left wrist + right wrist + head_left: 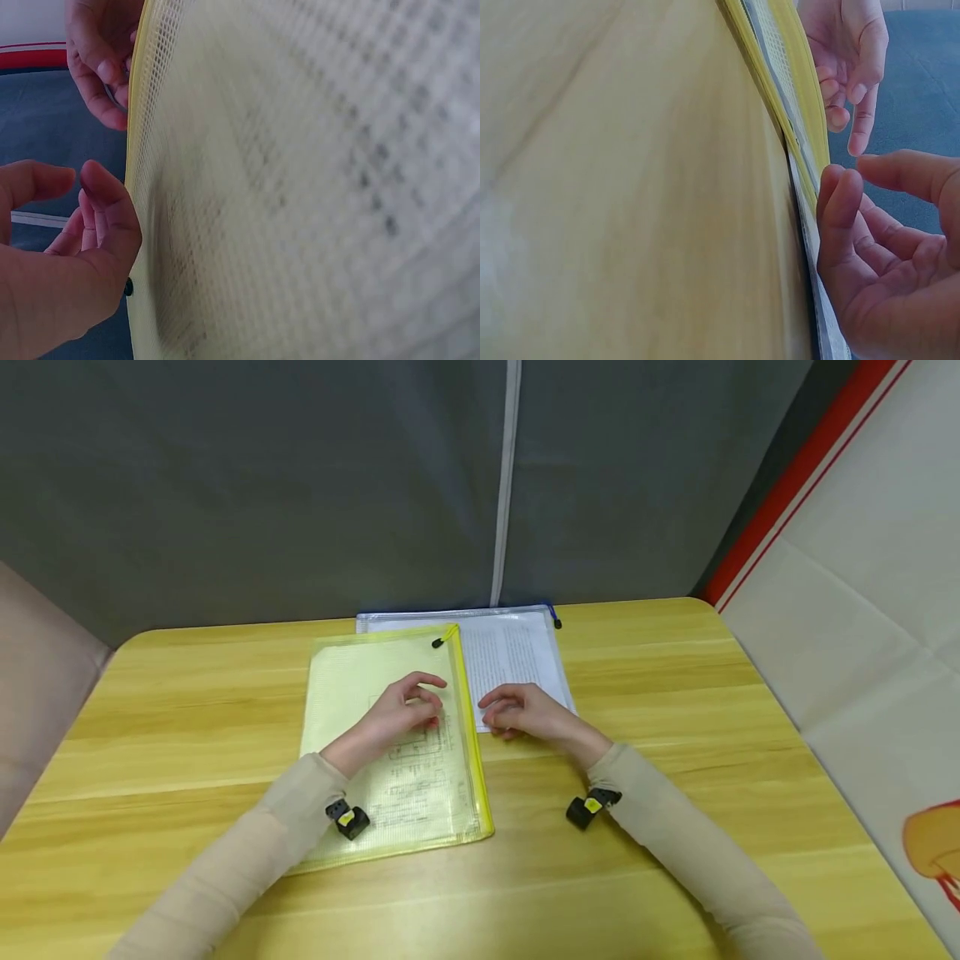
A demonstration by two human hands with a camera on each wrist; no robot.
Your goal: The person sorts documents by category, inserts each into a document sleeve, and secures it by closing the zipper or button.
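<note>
Hands hover over two pouches mid-table. Left hand (401, 710) hangs above the yellow pouch (360, 752), fingers loosely curled, grasping nothing. Right hand (521, 710), equally slack and empty, sits at its 3 o'clock over the white pouch (517, 652), which lies partly tucked beneath the yellow one.

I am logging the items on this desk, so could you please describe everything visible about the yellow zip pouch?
The yellow zip pouch is a see-through mesh plastic document bag with a yellow zip edge along its right side and a dark zip pull at the far corner. It lies flat on the wooden table, overlapping a white pouch. A printed sheet with diagrams shows inside. The left hand hovers over its middle with curled fingers; whether it touches is unclear.
</note>
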